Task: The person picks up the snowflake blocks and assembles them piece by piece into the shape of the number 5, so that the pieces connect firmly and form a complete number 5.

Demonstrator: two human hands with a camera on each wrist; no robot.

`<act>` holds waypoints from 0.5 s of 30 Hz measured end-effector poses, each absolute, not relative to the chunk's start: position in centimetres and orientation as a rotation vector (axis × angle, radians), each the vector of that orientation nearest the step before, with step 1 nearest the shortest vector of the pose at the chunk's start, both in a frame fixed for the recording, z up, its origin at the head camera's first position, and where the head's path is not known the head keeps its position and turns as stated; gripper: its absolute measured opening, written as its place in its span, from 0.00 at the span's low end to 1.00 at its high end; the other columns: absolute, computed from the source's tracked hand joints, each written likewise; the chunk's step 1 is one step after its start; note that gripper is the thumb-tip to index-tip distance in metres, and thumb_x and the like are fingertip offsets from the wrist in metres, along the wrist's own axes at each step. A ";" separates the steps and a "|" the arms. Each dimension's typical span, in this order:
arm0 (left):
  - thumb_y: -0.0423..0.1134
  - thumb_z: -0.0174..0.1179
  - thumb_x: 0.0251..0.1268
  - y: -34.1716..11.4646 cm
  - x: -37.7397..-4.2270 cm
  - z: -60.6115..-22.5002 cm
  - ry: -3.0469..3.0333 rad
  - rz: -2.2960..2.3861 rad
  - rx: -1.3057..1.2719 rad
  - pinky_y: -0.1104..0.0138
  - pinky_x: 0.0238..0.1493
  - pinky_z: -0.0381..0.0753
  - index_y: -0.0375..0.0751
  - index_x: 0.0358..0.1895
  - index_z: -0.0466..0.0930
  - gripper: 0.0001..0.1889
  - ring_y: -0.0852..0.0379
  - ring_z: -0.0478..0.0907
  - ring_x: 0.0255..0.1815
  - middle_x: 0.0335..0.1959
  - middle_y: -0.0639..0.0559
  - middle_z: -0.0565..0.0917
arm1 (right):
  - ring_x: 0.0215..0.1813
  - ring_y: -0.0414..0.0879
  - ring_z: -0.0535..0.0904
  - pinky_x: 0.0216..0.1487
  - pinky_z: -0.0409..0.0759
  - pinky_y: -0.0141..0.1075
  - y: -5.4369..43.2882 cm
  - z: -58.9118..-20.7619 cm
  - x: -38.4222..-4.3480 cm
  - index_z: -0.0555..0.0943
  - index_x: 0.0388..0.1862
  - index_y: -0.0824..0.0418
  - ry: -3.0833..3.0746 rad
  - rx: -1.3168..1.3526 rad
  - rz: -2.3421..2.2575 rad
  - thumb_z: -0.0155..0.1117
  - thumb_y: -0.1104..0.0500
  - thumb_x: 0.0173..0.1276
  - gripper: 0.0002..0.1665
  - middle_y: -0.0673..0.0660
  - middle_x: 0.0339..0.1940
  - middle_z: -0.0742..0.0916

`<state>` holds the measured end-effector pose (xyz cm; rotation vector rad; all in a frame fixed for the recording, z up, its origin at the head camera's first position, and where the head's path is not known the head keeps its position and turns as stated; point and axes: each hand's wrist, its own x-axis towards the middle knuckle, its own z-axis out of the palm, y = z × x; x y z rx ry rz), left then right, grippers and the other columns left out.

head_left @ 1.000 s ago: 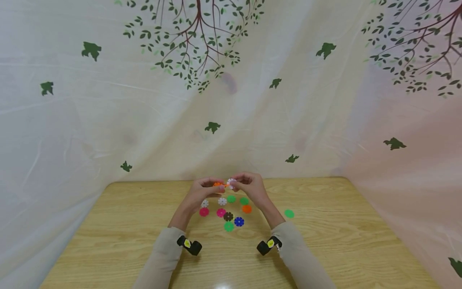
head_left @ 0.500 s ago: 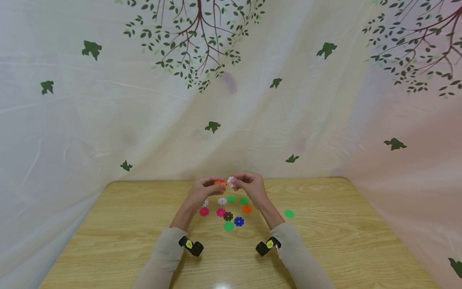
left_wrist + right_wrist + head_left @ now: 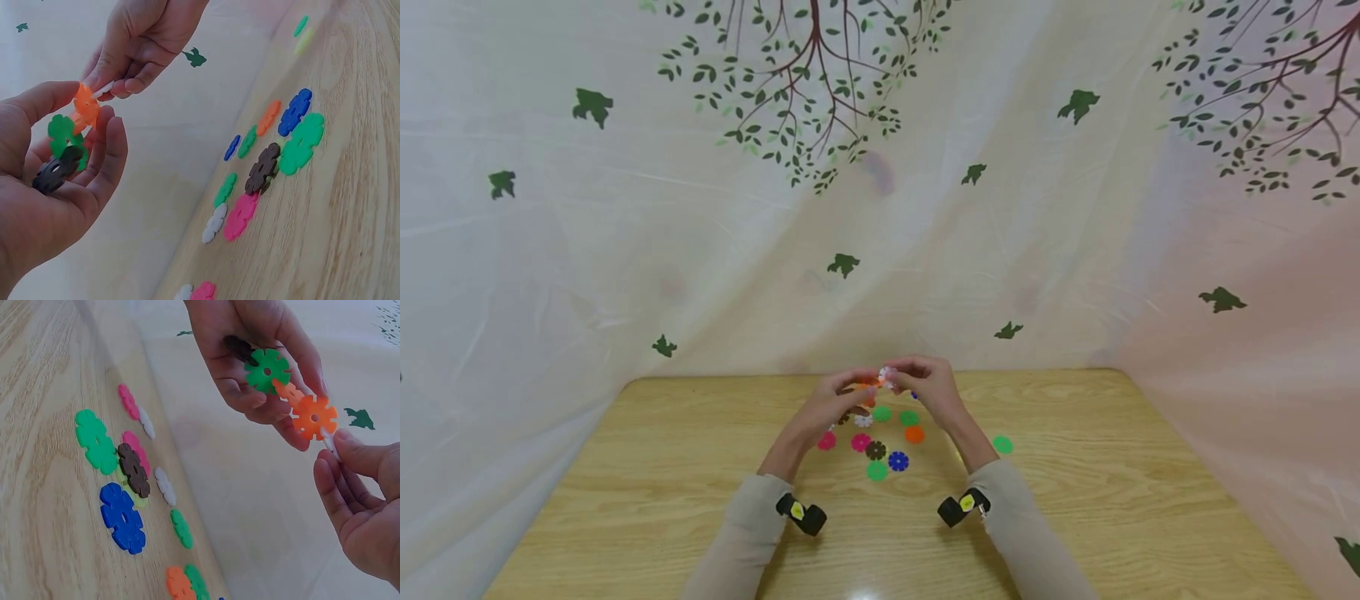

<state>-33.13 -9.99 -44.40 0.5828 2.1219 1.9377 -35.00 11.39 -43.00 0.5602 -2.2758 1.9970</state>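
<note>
My left hand point(image 3: 822, 407) holds a short chain of notched plastic snowflake discs above the far part of the table. In the right wrist view the chain runs from a dark brown disc point(image 3: 239, 349) through a green disc point(image 3: 267, 372) to two orange discs point(image 3: 314, 417). Thumb and fingers of my right hand point(image 3: 934, 392) pinch a white disc point(image 3: 887, 377), seen edge-on in the right wrist view. Its edge meets the rim of the end orange disc, right at a notch. My left thumb and fingertips grip the orange part, while the brown end hangs over the palm.
Loose discs lie flat on the wooden table point(image 3: 700, 500): a blue one point(image 3: 898, 461), a brown one point(image 3: 876, 450), pink ones point(image 3: 861, 442), an orange one point(image 3: 914, 435) and several green ones point(image 3: 877, 471). One green disc point(image 3: 1003, 445) lies apart at right. A printed curtain point(image 3: 737, 275) hangs behind.
Both hands have shifted slightly right. My left hand has turned, so the chain's orange and brown discs show below its fingers. The white disc stays against the orange one; the discs on the table lie unchanged.
</note>
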 end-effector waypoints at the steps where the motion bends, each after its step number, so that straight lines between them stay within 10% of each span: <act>1: 0.44 0.57 0.78 -10.0 -33.1 -44.4 2.121 1.929 0.595 0.59 0.55 0.86 0.42 0.69 0.75 0.22 0.44 0.80 0.58 0.66 0.41 0.77 | 0.34 0.53 0.86 0.41 0.87 0.40 11.3 -43.0 -35.0 0.88 0.48 0.69 -2.286 0.556 1.987 0.70 0.58 0.70 0.15 0.57 0.35 0.91; 15: 0.44 0.52 0.81 -10.5 -33.3 -44.4 2.105 1.998 0.564 0.57 0.59 0.84 0.47 0.74 0.68 0.23 0.47 0.77 0.59 0.67 0.38 0.73 | 0.34 0.46 0.85 0.41 0.89 0.40 10.5 -42.3 -35.5 0.85 0.54 0.70 -2.343 0.556 1.970 0.67 0.63 0.72 0.15 0.64 0.38 0.89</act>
